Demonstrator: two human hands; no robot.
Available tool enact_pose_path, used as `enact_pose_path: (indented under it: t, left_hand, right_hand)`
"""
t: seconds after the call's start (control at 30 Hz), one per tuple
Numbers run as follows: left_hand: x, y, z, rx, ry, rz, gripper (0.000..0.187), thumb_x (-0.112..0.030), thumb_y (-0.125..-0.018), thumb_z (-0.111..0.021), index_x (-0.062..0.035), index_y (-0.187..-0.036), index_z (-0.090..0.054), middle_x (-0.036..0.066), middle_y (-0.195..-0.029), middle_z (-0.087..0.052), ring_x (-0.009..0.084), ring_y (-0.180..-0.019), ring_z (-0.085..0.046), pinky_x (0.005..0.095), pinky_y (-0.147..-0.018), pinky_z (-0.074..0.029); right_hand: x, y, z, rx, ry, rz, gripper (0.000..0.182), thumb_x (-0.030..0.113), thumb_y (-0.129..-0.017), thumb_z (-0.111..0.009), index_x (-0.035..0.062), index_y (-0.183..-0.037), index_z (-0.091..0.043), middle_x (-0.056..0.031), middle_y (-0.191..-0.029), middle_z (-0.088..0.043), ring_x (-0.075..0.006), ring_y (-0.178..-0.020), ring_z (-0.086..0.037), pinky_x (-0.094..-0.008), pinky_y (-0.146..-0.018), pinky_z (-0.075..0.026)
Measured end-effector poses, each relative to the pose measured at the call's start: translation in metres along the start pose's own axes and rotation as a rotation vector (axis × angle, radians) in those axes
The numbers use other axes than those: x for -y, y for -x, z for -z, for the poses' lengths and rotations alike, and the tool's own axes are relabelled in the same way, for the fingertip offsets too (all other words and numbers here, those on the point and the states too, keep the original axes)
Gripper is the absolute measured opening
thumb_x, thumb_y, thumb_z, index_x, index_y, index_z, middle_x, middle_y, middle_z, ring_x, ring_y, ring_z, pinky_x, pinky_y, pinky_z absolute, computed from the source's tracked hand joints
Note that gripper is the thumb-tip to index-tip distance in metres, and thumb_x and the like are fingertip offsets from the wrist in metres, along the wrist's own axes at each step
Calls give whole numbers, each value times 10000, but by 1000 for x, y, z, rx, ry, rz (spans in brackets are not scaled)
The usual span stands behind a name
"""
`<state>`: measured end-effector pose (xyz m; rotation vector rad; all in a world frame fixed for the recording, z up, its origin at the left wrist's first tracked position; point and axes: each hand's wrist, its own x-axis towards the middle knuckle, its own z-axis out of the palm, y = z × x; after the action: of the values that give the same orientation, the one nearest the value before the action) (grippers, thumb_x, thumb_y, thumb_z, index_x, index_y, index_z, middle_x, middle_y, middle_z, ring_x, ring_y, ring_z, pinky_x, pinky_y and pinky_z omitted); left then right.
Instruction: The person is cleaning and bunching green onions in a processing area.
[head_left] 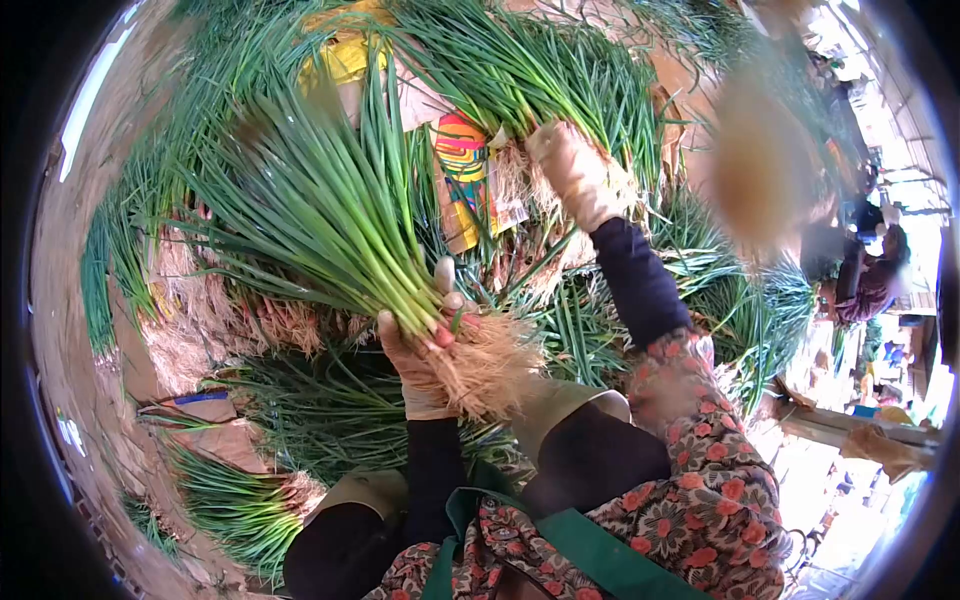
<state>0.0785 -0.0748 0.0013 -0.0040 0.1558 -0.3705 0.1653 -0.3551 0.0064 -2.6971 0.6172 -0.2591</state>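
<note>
A thick bunch of green onions (375, 240) lies in my gloved left hand (420, 350), its fingers wrapped round the stems just above the roots. The pale, stringy roots (485, 370) point down to the right and the long leaves fan to the upper left. My gloved right hand (575, 170) reaches forward to another pile of green onions (530, 75). Its fingers are bent down among the stems near their roots, and the fingertips are hidden, so its hold cannot be made out.
Colourful printed packaging (463, 180) and a yellow bag (347, 60) lie among the piles. More onions (245, 500) rest at the lower left on cardboard (225, 440). A person (878, 272) is at the far right. Blurry spots cover part of the view.
</note>
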Motion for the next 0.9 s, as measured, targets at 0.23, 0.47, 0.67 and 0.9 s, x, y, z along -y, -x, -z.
enact_pose_path:
  t: [0.23, 0.47, 0.67, 0.9]
  left_hand:
    - [1, 2, -10, -141, -189, 200, 654, -345, -840, -605, 85, -1280, -384, 197, -1089, -587, 328, -1070, -552, 424, -1007, -422]
    - [-4, -1, 15, -146, -441, 318, 588, -403, -864, -549, 44, -1234, -455, 197, -1080, -595, 302, -978, -596, 424, -903, -477]
    - [-2, 2, 12, -185, -393, 298, 532, -387, -869, -549, 32, -1190, -479, 185, -1038, -607, 299, -926, -606, 427, -856, -490]
    - [0, 1, 7, -141, -263, 246, 517, -387, -845, -579, 22, -1150, -496, 181, -993, -617, 296, -877, -617, 411, -797, -513]
  right_hand:
    - [16, 39, -10, 23, -131, 377, 244, 268, -850, -571, 77, -995, -615, -180, -718, -637, -326, -623, -628, -403, -565, -493]
    - [30, 133, 10, 812, -377, 647, 275, 190, -839, -624, 55, -1076, -594, -155, -881, -625, -254, -812, -629, -371, -730, -500]
    - [56, 106, -38, 1110, -1423, -421, 368, 471, -845, -615, 140, -1002, -574, 0, -848, -558, -71, -747, -541, -270, -557, -430]
    - [92, 114, -29, 700, -1860, -755, 185, 276, -960, -434, 109, -959, -515, 38, -627, -431, -117, -511, -416, -313, -449, -385]
